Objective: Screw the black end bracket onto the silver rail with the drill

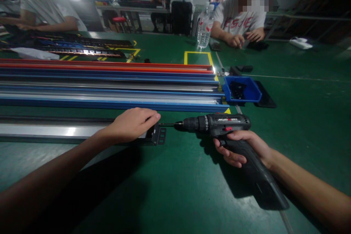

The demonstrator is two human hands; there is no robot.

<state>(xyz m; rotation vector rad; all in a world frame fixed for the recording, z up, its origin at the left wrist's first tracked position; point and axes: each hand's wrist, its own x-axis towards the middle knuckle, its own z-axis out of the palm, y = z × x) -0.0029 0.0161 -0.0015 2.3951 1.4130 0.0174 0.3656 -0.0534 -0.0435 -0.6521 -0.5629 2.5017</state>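
Observation:
My right hand is wrapped round the grip of a black cordless drill, which lies level and points left. Its long bit reaches the end of a silver and black metal profile, at a black end cap with a slotted bracket. Whether the bit's tip sits in a screw is too small to tell. My left hand is closed over the profile just behind that end cap, thumb and fingers near the bit. Its fingertips on the far side are partly hidden.
Beyond lie several long blue profiles and a red-orange one. A blue bin with black parts stands right of their ends. Water bottles stand farther back. People sit across the green table.

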